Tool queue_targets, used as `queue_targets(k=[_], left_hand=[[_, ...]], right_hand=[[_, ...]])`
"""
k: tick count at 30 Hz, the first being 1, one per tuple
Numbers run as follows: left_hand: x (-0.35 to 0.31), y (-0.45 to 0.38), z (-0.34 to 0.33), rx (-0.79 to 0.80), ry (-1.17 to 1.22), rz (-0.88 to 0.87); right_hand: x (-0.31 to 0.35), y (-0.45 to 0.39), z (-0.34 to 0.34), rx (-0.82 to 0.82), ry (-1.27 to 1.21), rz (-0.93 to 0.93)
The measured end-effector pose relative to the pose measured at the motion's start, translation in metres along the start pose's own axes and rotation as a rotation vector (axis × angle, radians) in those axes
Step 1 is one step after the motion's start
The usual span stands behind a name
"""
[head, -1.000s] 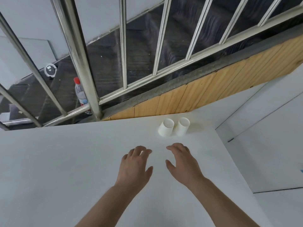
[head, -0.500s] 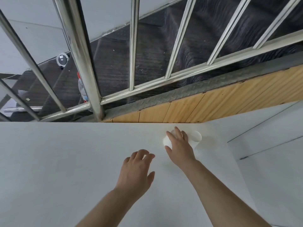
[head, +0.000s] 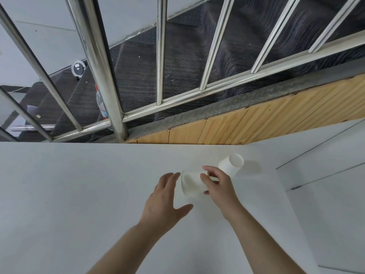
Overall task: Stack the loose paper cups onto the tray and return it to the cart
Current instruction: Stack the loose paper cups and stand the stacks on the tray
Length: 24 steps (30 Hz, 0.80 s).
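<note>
Steel railing above a white table

A stainless railing (head: 106,80) fronts dark stairs (head: 138,76); a red-capped plastic bottle (head: 101,103) stands behind its post, wooden panelling (head: 256,123) below, white table (head: 69,194) nearest.

The right hand (head: 219,187), which was hovering short of the two cups a second ago and reaching over them half a second ago, is now gripping the nearer paper cup (head: 192,182) and drawing it back off the table (head: 79,194), tilted on its side with its mouth turning leftward. The left hand (head: 164,198) is moving forward with fingers spread, its fingertips nearing that cup's rim. The second paper cup (head: 231,164) is now standing alone, no longer touching its neighbour.
</note>
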<state>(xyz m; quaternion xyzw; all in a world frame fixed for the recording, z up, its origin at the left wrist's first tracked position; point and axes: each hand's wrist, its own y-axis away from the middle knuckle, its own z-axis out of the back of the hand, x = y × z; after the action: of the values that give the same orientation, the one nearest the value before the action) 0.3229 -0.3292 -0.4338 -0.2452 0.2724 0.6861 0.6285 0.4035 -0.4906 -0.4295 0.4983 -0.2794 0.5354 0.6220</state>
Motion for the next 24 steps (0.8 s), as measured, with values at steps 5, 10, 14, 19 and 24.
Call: queue_targets(k=[5,10,14,19,24], left_hand=[[-0.005,0.002,-0.002,-0.039,0.187,-0.064],[-0.011,0.005,-0.002,-0.081,0.257,-0.08],[-0.008,0.003,0.0,-0.035,0.028,-0.106],[-0.003,0.003,-0.001,0.132,-0.256,-0.074],[0.003,0.001,-0.007,0.159,-0.282,-0.052]], right_hand=[[0.006,0.018,0.0,0.114,-0.502,-0.334],[0.001,0.021,-0.003,0.225,-0.573,-0.419],[-0.009,0.012,0.004,-0.017,0.011,-0.03],[-0.021,-0.023,0.039,-0.303,0.619,0.305],[-0.015,-0.053,0.056,-0.157,0.975,0.114]])
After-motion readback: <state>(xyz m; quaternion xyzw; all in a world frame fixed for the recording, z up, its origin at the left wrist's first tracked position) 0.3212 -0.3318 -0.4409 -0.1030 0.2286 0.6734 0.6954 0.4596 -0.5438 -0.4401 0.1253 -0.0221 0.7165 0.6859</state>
